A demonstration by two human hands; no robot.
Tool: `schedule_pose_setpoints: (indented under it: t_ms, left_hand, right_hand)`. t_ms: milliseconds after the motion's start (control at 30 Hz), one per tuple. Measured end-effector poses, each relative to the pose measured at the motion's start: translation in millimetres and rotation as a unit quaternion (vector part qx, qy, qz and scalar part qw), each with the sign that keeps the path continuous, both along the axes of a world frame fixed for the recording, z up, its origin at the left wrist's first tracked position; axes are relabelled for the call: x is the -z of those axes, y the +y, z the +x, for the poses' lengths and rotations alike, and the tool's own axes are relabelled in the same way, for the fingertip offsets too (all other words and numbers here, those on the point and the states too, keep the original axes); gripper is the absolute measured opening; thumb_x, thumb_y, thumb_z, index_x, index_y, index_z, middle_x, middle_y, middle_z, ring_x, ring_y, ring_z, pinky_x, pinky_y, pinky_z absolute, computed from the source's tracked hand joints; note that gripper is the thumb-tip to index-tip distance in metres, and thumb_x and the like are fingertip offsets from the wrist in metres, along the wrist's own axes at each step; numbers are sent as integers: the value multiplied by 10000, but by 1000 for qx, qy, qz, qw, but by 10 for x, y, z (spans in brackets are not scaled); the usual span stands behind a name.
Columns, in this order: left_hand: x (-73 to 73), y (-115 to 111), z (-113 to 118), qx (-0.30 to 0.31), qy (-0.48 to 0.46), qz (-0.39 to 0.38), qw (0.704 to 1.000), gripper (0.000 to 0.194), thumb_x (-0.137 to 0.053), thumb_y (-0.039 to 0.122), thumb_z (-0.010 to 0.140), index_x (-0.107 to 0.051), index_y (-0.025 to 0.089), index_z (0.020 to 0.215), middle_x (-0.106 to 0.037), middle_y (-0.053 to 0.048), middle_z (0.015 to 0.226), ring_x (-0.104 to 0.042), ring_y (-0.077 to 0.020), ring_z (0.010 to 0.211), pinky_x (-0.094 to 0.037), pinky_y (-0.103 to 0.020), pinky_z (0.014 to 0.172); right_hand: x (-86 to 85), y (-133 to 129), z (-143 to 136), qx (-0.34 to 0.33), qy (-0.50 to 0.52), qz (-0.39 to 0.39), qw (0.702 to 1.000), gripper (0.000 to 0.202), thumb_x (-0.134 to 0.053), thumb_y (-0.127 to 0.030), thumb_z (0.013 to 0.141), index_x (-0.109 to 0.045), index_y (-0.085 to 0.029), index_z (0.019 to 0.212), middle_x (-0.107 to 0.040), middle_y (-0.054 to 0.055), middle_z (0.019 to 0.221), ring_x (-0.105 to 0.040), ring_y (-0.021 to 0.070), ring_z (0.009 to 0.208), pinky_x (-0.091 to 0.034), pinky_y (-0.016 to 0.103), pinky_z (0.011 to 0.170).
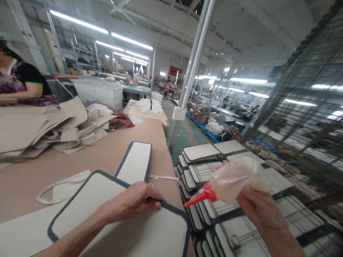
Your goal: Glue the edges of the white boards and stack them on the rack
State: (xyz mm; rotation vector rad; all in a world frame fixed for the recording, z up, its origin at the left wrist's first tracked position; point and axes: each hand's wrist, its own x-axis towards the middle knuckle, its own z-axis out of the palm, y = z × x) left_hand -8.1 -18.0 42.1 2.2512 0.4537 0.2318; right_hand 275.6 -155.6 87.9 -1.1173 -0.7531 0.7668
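My left hand (134,201) is closed on the dark-edged rim of a large white panel (142,232), thumb and fingers pinching its upper edge. A second dark-edged panel (88,200) lies partly under my left wrist. Behind them a narrower white panel (135,162) with the same dark border rests on the brown table. My right hand (254,203) is wrapped round a translucent squeeze bottle (235,180), held over the racks at the right. The bottle's red nozzle (200,195) points left and down toward the panel's corner.
Wire racks with stacked dark-edged panels (200,151) stand right of the brown table (107,160). Beige fabric pieces (40,125) cover its far left. A metal post (187,78) rises beyond the edge. A person (26,78) sits at the left.
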Motion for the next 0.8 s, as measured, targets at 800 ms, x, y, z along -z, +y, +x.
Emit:
schedule_pose_setpoints:
  t_ms: [800]
  left_hand:
    - [386,-643,-240,-117,77,-150,979,498,-539,606,799,-720,254,1101,-699,-19,1035,-580,-234,957,-445,-280,869]
  right_hand:
    - [-353,-334,232,-144,-37,59,987,771,-818,-299,622,-505,-260,1325,-646,122,1209,-603,282,1115,-388,483,1020]
